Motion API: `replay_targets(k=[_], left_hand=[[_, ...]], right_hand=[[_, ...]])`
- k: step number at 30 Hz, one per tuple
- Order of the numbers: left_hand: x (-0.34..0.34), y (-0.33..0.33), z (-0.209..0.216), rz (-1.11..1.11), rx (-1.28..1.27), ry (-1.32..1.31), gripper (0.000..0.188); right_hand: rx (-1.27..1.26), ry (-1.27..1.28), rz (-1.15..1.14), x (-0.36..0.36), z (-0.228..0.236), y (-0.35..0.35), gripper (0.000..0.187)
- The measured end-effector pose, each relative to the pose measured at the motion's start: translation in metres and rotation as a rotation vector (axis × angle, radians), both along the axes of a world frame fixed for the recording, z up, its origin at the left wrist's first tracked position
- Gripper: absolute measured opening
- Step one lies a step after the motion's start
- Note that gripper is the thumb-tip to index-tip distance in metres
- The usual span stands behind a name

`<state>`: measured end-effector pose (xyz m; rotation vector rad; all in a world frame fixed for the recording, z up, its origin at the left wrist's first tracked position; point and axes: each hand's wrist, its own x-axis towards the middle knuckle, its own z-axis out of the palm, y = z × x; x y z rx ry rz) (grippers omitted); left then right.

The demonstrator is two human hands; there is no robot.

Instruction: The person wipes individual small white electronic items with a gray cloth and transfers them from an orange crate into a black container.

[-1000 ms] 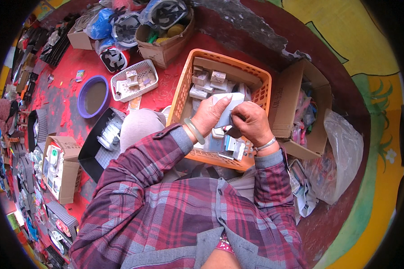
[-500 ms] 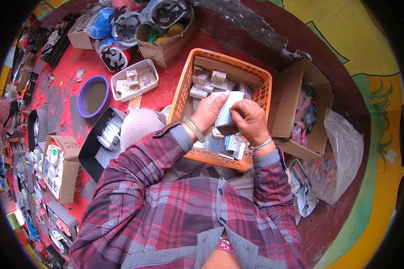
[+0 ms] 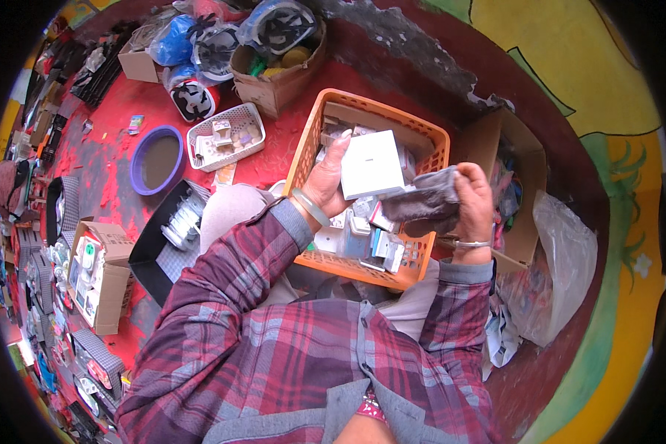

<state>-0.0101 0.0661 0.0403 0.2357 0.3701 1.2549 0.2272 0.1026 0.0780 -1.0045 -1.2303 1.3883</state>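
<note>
My left hand (image 3: pixel 327 177) grips the left side of a white square box (image 3: pixel 372 163), thumb along its edge, with a small dark mark on its upper face. A crumpled dark grey cloth (image 3: pixel 426 200) hangs from my right hand (image 3: pixel 473 203), its fingers closed on one end. The cloth's other end lies at the box's lower edge. Both are held above an orange plastic basket (image 3: pixel 303 155). Inside it are several small white cartons and a bluish box (image 3: pixel 357 238), partly hidden by my hands and the cloth.
Right of the basket stand an open cardboard box (image 3: pixel 529 159) and a clear plastic bag (image 3: pixel 566 266). On the left are a white basket (image 3: pixel 200 159), a purple basin (image 3: pixel 138 164) and a black bin (image 3: pixel 144 255). Behind, a carton (image 3: pixel 274 92) stands near wrapped helmets (image 3: pixel 214 52).
My right hand has moved right, away from the box, drawing the cloth out to the side. The white box is now turned with its broad face up.
</note>
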Motion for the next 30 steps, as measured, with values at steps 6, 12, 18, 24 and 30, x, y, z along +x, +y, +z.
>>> replay_targets(k=[6,12,18,24,30], left_hand=[[-0.005,-0.006,0.016,-0.005,0.033,-0.063,0.060],[-0.005,-0.002,0.013,0.023,0.052,-0.049,0.059],[-0.003,-0.004,0.004,0.050,0.048,0.086,0.057],[0.016,-0.013,0.002,-0.003,-0.082,0.026,0.051],[0.030,-0.024,-0.008,0.069,0.051,0.235,0.047]], right_hand=[[-0.222,0.757,-0.081,0.013,0.009,0.005,0.039],[-0.403,0.701,-0.021,-0.022,-0.024,-0.001,0.044],[-0.084,0.491,0.144,-0.037,-0.006,-0.029,0.046],[0.958,-1.133,0.281,-0.084,-0.020,-0.044,0.047],[0.512,-0.818,0.012,-0.091,-0.041,-0.034,0.054]])
